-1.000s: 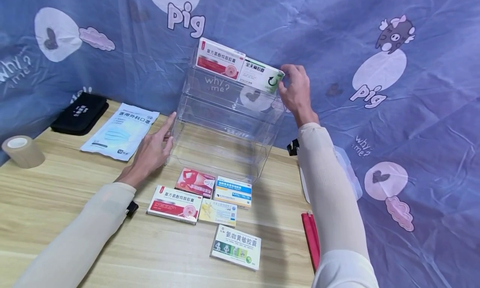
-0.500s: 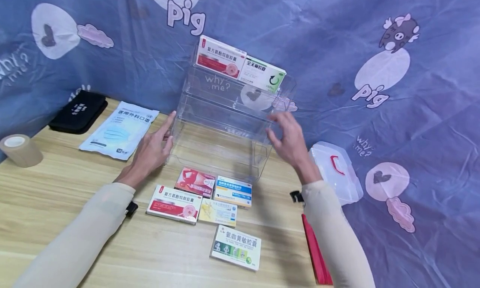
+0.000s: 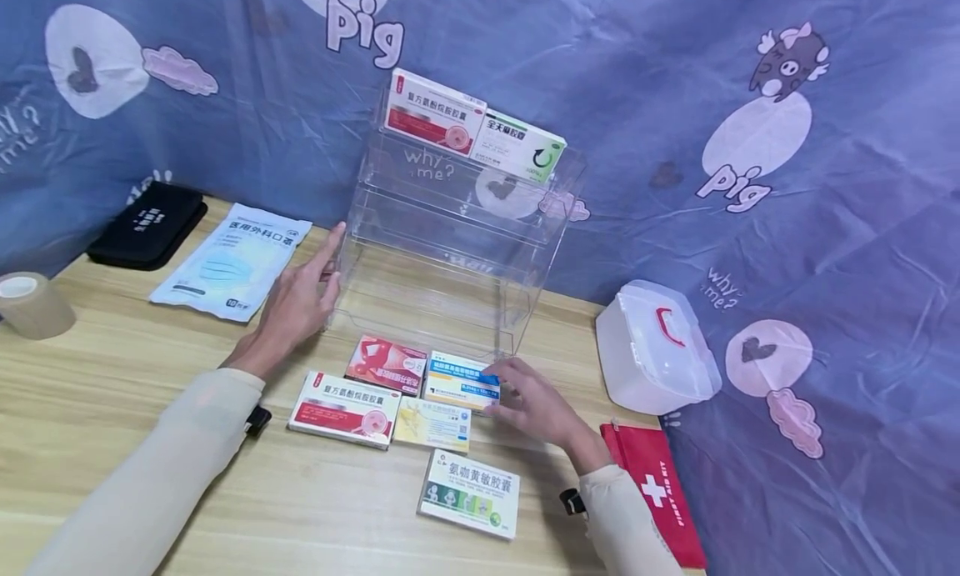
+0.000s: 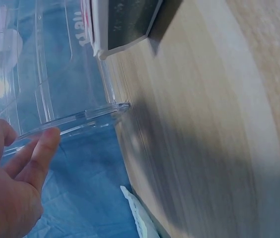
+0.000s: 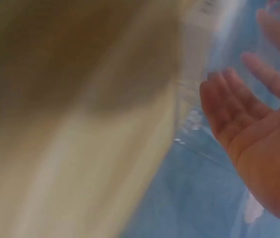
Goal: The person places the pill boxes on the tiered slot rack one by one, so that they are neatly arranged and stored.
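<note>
My left hand rests extended fingers against the left side of a clear stepped acrylic rack; the left wrist view shows its fingertips at the rack's edge. On the top tier stand a red-and-white medicine box and a green-and-white one. My right hand is over the table, fingers spread, with its fingertips right at the right edge of a blue-and-white medicine box. Around that box lie a pink-red box, a yellow box, a second red-and-white box and a green-and-white capsule box.
At the left are a tape roll, a black zip case and a face mask packet. On the right stand a white lidded box with a red handle and a red first aid pouch. A blue curtain hangs behind.
My right hand has left the green-and-white box on the top tier and come down to the blue-and-white box on the table. My left hand stays at the rack's side.
</note>
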{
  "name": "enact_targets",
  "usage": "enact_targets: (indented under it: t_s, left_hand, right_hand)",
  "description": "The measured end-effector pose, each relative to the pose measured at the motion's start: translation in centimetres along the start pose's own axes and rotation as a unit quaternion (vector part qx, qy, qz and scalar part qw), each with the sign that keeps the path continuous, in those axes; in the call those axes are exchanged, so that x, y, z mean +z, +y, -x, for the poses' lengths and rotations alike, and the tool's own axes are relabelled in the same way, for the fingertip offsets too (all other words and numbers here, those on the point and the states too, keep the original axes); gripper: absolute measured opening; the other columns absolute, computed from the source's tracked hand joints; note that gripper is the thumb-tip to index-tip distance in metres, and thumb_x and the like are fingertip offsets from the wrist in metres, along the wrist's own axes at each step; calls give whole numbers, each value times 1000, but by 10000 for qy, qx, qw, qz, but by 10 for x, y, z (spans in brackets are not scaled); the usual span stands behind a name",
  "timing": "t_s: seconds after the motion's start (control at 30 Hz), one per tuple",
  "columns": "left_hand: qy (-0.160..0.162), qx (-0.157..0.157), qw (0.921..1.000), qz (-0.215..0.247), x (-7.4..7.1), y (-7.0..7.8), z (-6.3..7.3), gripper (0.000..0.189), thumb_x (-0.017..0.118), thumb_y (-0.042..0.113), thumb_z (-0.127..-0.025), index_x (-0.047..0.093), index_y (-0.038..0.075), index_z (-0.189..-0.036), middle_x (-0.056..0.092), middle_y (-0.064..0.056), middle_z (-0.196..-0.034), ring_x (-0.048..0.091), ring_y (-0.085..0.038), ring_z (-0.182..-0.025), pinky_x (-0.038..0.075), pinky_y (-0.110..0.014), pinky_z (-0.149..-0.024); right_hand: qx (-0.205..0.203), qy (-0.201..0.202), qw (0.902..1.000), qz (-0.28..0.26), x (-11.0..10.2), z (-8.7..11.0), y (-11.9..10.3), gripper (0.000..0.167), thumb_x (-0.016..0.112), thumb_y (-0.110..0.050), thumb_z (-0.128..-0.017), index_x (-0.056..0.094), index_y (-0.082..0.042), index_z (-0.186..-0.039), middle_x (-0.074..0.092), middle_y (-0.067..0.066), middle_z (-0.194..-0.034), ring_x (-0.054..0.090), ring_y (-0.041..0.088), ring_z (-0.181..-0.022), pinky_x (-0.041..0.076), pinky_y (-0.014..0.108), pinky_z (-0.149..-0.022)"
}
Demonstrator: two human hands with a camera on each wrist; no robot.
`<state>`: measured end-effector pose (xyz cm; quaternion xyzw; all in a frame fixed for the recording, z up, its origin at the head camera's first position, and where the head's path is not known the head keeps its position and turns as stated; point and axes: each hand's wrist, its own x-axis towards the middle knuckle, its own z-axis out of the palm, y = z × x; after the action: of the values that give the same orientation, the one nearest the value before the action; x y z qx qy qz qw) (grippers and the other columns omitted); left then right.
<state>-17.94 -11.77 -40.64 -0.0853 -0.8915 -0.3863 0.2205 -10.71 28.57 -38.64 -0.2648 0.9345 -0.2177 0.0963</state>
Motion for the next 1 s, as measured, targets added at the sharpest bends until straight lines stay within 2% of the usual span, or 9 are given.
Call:
enact_targets:
  t_s: [0.07, 0.17, 0.27, 0.37, 0.47, 0.63, 0.83, 1.0]
  left_hand:
    - [-8, 23, 10000, 11, -1, 0, 0, 83, 62, 4, -104, 24, 35, -172, 72, -36, -126, 70, -44, -75, 57, -55, -63]
    - [37, 44, 10000, 2, -1, -1, -1, 83, 62, 4, -104, 26, 33, -172, 72, -37, -124, 68, -42, -70, 56, -53, -61]
    - [59, 19, 10000, -11, -1, -1, -1, 83, 63, 4, -104, 26, 34, -172, 72, -37, -124, 66, -40, -67, 56, -53, -60]
    - [0, -38, 10000, 12, -1, 0, -2, 83, 62, 5, -105, 24, 37, -172, 72, -36, -127, 69, -42, -73, 57, -54, -64]
    - [-67, -96, 9999, 32, 0, 1, -1, 83, 61, 6, -106, 23, 38, -172, 72, -35, -127, 70, -42, -76, 57, -54, -66]
    - [25, -102, 9999, 22, 0, 1, 1, 84, 63, 3, -103, 25, 34, -172, 74, -36, -121, 63, -37, -64, 52, -48, -58]
    - [27, -26, 10000, 51, -1, 1, -1, 84, 62, 3, -104, 25, 35, -172, 74, -35, -121, 70, -44, -75, 56, -53, -62]
    - [-12, -2, 10000, 21, 1, 0, -1, 83, 62, 4, -104, 25, 34, -172, 74, -35, -123, 71, -44, -74, 56, -53, -61]
  right_hand:
    - [209, 62, 9997, 121, 8, 5, 4, 61, 85, -28, -94, 62, -15, -148, 59, 10, -153, 60, 33, -141, 51, 56, -117]
    - [412, 200, 9989, 79, 16, 8, 6, 69, 87, -27, -91, 59, -15, -153, 56, 11, -156, 54, 35, -147, 45, 57, -123]
    - [499, 285, 9983, 90, 24, 9, 7, 77, 87, -29, -92, 53, -12, -158, 51, 12, -158, 53, 35, -147, 44, 57, -123]
    - [631, 333, 9973, 190, 30, 10, 7, 81, 86, -30, -93, 48, -10, -162, 47, 13, -157, 55, 35, -144, 46, 55, -121]
    - [787, 418, 9958, 222, 31, 11, 7, 80, 85, -29, -93, 48, -9, -162, 46, 14, -154, 57, 34, -140, 49, 53, -119]
    - [818, 427, 9955, 195, 28, 13, 9, 78, 85, -31, -94, 50, -14, -161, 47, 14, -158, 56, 35, -141, 48, 55, -120]
    - [847, 287, 9960, 74, 26, 20, 10, 78, 86, -34, -93, 51, -17, -160, 44, 15, -167, 49, 41, -151, 44, 61, -122]
    - [740, 361, 9966, -100, 31, 23, 14, 72, 85, -35, -94, 54, -15, -156, 51, 12, -163, 49, 37, -152, 42, 59, -124]
